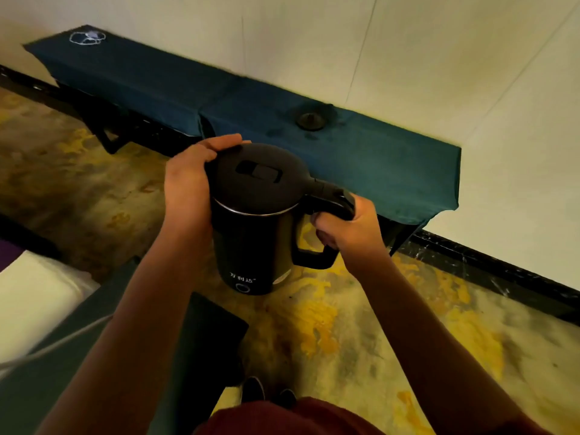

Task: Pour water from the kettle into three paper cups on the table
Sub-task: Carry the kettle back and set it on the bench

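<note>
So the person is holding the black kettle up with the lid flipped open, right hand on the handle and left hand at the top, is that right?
Not quite: the head view shows the lid closed flat on the black kettle, not flipped open. The rest holds: the right hand grips the handle and the left hand rests at the top edge.

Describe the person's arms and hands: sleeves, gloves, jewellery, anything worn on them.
Both forearms are bare up to the frame edge, with no sleeves visible. The left hand and right hand have no gloves, and no rings, watch or bracelets show. Only a dark red garment appears at the torso.
</note>
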A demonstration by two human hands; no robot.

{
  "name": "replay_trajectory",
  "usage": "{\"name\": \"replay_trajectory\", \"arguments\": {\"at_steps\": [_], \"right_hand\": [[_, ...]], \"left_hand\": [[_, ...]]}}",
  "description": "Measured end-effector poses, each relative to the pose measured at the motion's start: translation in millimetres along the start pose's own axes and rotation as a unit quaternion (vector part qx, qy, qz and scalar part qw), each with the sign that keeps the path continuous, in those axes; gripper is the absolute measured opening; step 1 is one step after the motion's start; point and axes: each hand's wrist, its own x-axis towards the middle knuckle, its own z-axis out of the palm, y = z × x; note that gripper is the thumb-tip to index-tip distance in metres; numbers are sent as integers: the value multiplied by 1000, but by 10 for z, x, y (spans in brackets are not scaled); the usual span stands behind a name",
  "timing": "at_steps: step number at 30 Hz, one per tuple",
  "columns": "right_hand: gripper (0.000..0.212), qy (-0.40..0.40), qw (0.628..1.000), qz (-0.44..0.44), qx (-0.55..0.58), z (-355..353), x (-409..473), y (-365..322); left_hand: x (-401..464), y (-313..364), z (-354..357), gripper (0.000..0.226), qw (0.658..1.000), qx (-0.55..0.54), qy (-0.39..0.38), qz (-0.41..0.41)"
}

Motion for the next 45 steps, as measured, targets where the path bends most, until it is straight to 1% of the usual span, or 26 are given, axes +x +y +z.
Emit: {"name": "replay_trajectory", "arguments": {"at_steps": [3, 7, 10, 14, 21, 26, 27, 29, 32, 35, 39, 42, 45], "right_hand": [[31, 24, 1000, -17, 9, -62, 119, -26], [28, 46, 999, -19, 20, -203, 303, -55], [21, 41, 998, -38, 18, -370, 491, -39], [21, 25, 998, -32, 44, -592, 741, 17], [15, 0, 998, -36, 46, -1072, 1313, 40], [31, 13, 999, -28, 43, -1306, 1656, 65], [31, 15, 999, -30, 43, -1332, 1724, 65], [26, 16, 998, -30, 48, -1357, 1860, 57], [25, 25, 998, -31, 48, -1360, 2067, 50], [19, 26, 998, -28, 42, -1317, 2329, 75], [14, 46, 999, -18, 22, -1189, 2792, 145], [8, 60, 998, -18, 12, -1078, 3132, 151], [8, 68, 998, -12, 12, -1007, 3413, 122]], "left_hand": [[197, 31, 163, 43, 1000, 25, -16, 3], [371, 12, 375, 42, 999, 35, -35, 9], [484, -54, 583, 41, 998, 43, -35, 16], [624, -137, 859, 41, 999, 28, -21, -1], [949, -314, 1404, 42, 1000, -1, -15, 24], [1185, -388, 1697, 42, 999, -3, -20, 35], [1242, -395, 1743, 42, 999, -3, -20, 36], [1380, -410, 1819, 42, 999, 0, -20, 36], [1602, -436, 1888, 43, 999, 3, -19, 31], [1895, -458, 1923, 42, 999, 2, -26, 21], [2386, -465, 1938, 42, 999, 26, -34, 17], [2795, -441, 1958, 42, 999, 37, -28, -1], [3167, -430, 1985, 42, 998, 41, -35, -8]]}}
